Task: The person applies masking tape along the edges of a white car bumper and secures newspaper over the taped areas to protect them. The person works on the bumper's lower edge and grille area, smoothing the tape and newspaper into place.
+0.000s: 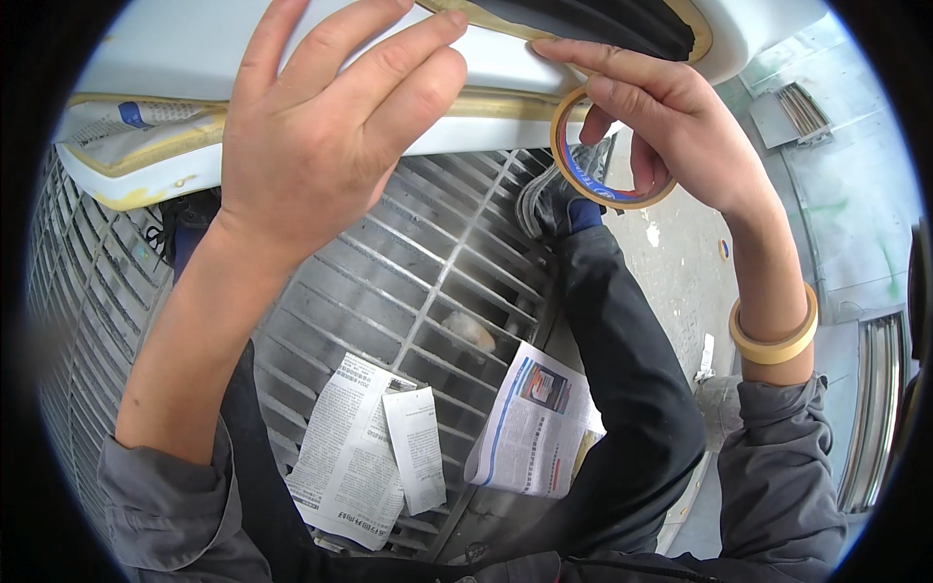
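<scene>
One held tape roll (564, 158), tilted, facing viewer

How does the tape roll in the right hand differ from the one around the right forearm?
The held roll is in the right hand, fingers showing within its opening; the forearm roll circles the right forearm near the sleeve.
The held roll shows blue and red inside; the forearm roll shows only pale yellow.
The held roll looks larger in the picture than the forearm roll.
Both are yellowish rings.
</scene>
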The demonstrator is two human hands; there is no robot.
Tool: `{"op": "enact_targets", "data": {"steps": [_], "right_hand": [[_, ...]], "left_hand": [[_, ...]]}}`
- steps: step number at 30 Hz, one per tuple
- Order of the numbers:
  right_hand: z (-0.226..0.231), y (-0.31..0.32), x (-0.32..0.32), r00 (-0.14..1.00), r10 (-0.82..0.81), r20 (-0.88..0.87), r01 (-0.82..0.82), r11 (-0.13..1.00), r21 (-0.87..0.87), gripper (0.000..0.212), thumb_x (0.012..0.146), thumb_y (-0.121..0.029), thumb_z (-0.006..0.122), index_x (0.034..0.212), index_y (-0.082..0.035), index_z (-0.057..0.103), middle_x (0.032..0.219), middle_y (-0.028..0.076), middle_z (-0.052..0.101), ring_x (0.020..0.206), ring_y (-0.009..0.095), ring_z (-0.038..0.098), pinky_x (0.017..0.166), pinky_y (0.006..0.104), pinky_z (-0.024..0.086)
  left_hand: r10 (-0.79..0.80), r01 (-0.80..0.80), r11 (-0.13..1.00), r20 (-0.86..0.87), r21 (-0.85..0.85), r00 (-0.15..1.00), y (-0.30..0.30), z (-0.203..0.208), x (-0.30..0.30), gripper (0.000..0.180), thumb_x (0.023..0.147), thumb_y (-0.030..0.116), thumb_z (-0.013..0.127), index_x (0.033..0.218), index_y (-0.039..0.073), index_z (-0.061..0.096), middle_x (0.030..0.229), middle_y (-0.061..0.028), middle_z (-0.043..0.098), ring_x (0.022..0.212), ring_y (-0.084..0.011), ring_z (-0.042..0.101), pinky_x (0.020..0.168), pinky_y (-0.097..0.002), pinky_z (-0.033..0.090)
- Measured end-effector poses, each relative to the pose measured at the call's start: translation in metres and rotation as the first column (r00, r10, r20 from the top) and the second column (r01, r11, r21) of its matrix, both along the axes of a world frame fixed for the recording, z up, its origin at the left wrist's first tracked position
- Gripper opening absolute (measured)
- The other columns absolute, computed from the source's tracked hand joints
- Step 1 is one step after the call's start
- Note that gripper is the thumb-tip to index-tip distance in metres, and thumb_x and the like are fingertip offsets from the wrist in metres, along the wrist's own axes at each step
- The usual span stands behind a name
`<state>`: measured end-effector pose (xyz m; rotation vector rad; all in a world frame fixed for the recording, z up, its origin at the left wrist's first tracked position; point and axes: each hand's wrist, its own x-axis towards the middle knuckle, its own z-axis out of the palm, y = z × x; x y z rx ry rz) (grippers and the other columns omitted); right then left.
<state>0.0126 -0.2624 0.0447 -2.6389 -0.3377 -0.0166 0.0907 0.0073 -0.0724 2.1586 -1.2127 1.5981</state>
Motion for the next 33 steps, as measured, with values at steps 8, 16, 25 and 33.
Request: {"op": "enact_targets", "data": {"steps": [8,16,25,33], "right_hand": [[0.0,0.002,0.0,1.0,0.0,0.021,0.001,1.0,-0.008,0.038,0.118,-0.022,0.05,0.152,-0.018,0.066,0.084,0.001,0.074,0.049,-0.001,0.059,0.044,0.0141,0.05],[0.0,0.001,0.0,0.999,0.007,0.033,-0.008,1.0,0.02,0.037,0.117,-0.019,0.051,0.15,-0.017,0.068,0.085,0.0,0.074,0.051,-0.002,0.057,0.045,0.0143,0.049],[-0.014,-0.039,-0.023,0.959,0.197,0.204,-0.177,0.978,-0.113,0.037,0.109,-0.006,0.059,0.143,-0.011,0.073,0.085,0.002,0.074,0.055,0.004,0.056,0.052,0.0226,0.049],[-0.033,-0.118,-0.055,0.919,0.21,0.335,-0.168,0.974,-0.15,0.045,0.106,0.002,0.058,0.146,-0.013,0.071,0.08,0.004,0.067,0.058,0.009,0.058,0.054,0.0263,0.051]], "left_hand": [[-0.011,0.011,1.0,0.0,0.017,1.0,-0.001,0.002,-0.002,0.049,0.083,0.001,0.077,0.129,0.015,0.065,0.142,0.0027,0.073,0.131,-0.0243,0.065,0.119,-0.0522,0.042],[-0.087,0.088,0.996,-0.006,0.016,0.996,-0.023,0.007,-0.004,0.042,0.082,0.002,0.074,0.123,0.011,0.068,0.141,-0.0007,0.073,0.119,-0.0233,0.068,0.112,-0.0472,0.048],[-0.183,0.184,0.983,-0.036,0.01,0.982,-0.036,0.003,0.003,0.05,0.078,-0.003,0.076,0.125,0.008,0.066,0.141,-0.0053,0.072,0.118,-0.0283,0.068,0.1,-0.0451,0.055],[-0.203,0.202,0.979,0.017,0.024,0.979,-0.038,0.006,0.007,0.048,0.077,-0.004,0.075,0.122,0.008,0.067,0.136,-0.0051,0.075,0.113,-0.0284,0.069,0.092,-0.0432,0.058]]}}
